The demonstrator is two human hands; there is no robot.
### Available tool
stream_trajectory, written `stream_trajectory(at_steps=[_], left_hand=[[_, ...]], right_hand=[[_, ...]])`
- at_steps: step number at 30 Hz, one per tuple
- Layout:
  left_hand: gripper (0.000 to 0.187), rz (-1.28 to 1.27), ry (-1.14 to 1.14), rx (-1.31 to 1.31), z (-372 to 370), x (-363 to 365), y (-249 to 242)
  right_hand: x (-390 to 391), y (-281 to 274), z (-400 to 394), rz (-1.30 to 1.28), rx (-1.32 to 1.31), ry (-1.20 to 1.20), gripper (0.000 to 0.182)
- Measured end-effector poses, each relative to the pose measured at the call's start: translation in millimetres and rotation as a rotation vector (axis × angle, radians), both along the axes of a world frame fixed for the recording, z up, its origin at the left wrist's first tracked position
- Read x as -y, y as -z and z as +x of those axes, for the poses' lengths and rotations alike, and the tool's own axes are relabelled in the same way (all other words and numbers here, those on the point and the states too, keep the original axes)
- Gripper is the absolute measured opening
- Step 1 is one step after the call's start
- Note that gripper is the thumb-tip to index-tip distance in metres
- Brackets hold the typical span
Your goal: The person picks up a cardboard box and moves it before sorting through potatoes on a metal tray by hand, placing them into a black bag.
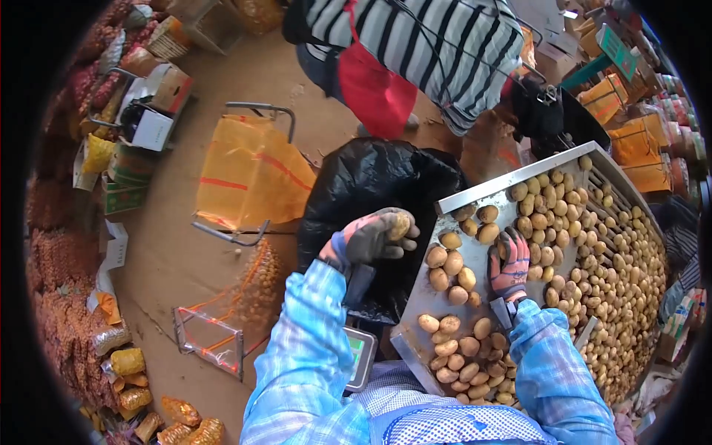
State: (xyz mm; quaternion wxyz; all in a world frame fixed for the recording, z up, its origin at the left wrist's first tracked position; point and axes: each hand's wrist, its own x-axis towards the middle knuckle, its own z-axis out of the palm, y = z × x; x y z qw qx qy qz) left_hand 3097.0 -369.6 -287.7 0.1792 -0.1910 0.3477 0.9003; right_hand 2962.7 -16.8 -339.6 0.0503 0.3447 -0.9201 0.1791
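Note:
My left hand [371, 237], in a pink and dark grey work glove, is closed round a potato [400, 225] above the mouth of a black plastic bag [345, 178]. On the metal sorting tray [475, 297], my right hand [509, 265] in a matching glove lies palm down with fingers stretched forward. Loose potatoes [538, 222] lie just beyond and to the right of its fingertips. Another small group of potatoes [447, 267] sits to its left, and more potatoes [463, 360] are heaped at the near edge.
A slatted rack full of potatoes [623, 274] slopes off to the right. A scale display [360, 357] stands below my left forearm. Across from me is a person in a striped top [415, 37]. An orange bag on a metal frame [252, 174] and a net sack [256, 285] are at left.

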Motion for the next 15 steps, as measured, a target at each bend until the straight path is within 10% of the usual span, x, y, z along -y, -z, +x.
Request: stream_trajectory(at_steps=[5,15], left_hand=[[0.058,0.093,-0.452,-0.474,53,-33,-104],[0.056,-1.026,-0.641,-0.484,141,-86,-223]], right_hand=[[6,-7,0,-0.050,-0.035,-0.038,0.056],[-3,16,-6,0.003,-0.060,-0.003,0.062]])
